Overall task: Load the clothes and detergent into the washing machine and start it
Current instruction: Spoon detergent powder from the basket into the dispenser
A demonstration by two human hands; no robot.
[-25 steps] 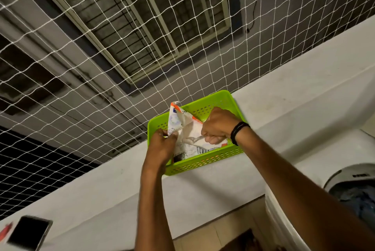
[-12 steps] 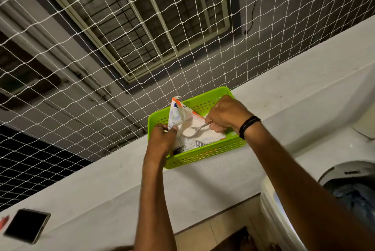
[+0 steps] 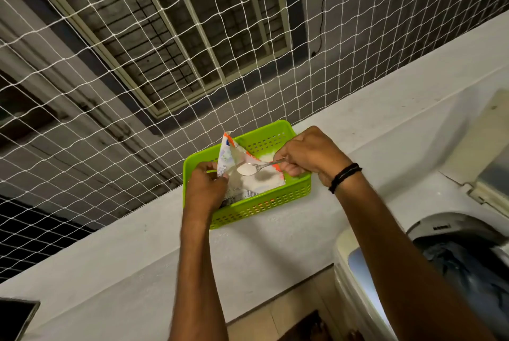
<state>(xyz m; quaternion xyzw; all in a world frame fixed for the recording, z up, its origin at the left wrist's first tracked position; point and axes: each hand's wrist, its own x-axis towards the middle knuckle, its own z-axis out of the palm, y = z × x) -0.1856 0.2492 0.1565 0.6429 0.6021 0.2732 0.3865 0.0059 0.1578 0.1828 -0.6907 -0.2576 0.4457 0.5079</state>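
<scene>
Along the pale ledge (image 3: 275, 252), everything for the detergent step sits to the left of the washing machine (image 3: 355, 266), whose open top shows at the lower right with dark clothes (image 3: 462, 263) already inside. On the ledge stands a green basket (image 3: 261, 208), and in it lies an opened detergent packet (image 3: 228, 153) with white powder showing in its mouth.

The left hand (image 3: 205, 189) pinches the packet's torn upper edge and holds it open. The right hand (image 3: 311, 153) is curled round the handle of a metal spoon (image 3: 261, 166), whose bowl carries a small heap of powder (image 3: 246, 169) just above the packet's mouth.

The spoon lies roughly level, its long axis running left to right: bowl to the left, handle to the right inside the fist. So the loaded end points away from the machine, which lies to the right of the spoon, nearer the person and lower than the ledge. The right hand is the nearer one to the tub. Scooping looks like the step in hand. The coming move probably calls for a level carry rightward, over the basket's right wall and down to the tub, since any tilt would likely spill powder on the ledge.
</scene>
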